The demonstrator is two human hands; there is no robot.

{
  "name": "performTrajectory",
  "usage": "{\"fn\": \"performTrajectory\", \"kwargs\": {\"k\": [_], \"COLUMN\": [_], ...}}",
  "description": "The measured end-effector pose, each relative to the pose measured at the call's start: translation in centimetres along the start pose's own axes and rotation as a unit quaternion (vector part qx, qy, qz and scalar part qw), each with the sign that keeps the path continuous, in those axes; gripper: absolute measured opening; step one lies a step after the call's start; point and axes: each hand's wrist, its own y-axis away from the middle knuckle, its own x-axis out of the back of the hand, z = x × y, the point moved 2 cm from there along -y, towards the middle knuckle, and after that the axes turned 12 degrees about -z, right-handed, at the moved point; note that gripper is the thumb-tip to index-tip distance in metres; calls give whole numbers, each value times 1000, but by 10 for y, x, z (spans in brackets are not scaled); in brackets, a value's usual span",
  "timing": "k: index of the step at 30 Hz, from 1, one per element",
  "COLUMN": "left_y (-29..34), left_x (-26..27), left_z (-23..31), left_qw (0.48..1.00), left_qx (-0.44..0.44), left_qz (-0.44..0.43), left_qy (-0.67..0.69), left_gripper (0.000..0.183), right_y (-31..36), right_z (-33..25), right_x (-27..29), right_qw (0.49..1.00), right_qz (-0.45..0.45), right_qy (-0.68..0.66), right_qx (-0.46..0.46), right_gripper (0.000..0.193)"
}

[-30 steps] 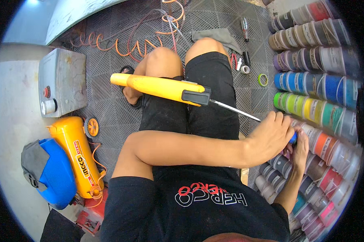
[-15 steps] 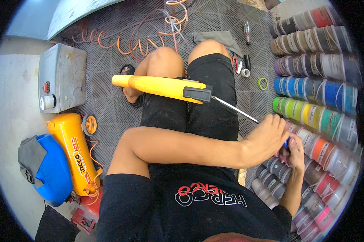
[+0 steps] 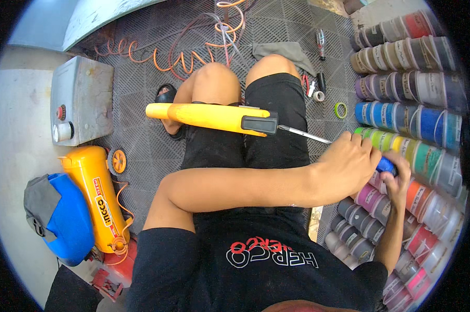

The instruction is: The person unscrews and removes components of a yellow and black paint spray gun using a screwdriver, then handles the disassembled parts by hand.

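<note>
Over the two thighs of the seated person, one long yellow piece with one black end block extends from left to right; any contact beneath it is hidden. One screwdriver is present, its tip just beside the block's right end; whether they touch cannot be told. Two hands are engaged. The left hand, reaching across the body, is curled tightly around the screwdriver; its grip point is partly hidden. The right hand is partly curled, fingers about the one blue handle. On the floor, far right, are one clear bottle, one black cylinder, one white tube, one white roll, one green ring and one grey cloth. At left stand one grey box with two fittings and one yellow tank with one wheel visible; near these is one blue object under one grey cover. At right, five far rows of tubs are distinct; nearer rows, partly behind the right arm, could not be counted.
</note>
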Motion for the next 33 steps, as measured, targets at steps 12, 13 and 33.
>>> {"fn": "performTrajectory", "kwargs": {"k": [12,13,33], "left_y": [5,6,15], "left_x": [-10,-11,-6], "left_z": [3,2,6], "left_qw": [998,998,998], "left_qx": [-13,-13,-53], "left_qz": [55,52,12], "left_qy": [-32,-30,-22], "left_gripper": [27,26,28], "right_y": [0,1,18], "right_z": [-8,-10,-33], "right_x": [2,-2,-24], "right_qw": [995,997,995], "right_qz": [-46,-43,22], "right_qy": [-73,-65,23], "right_qx": [-42,-25,97], "right_gripper": [64,61,54]}}
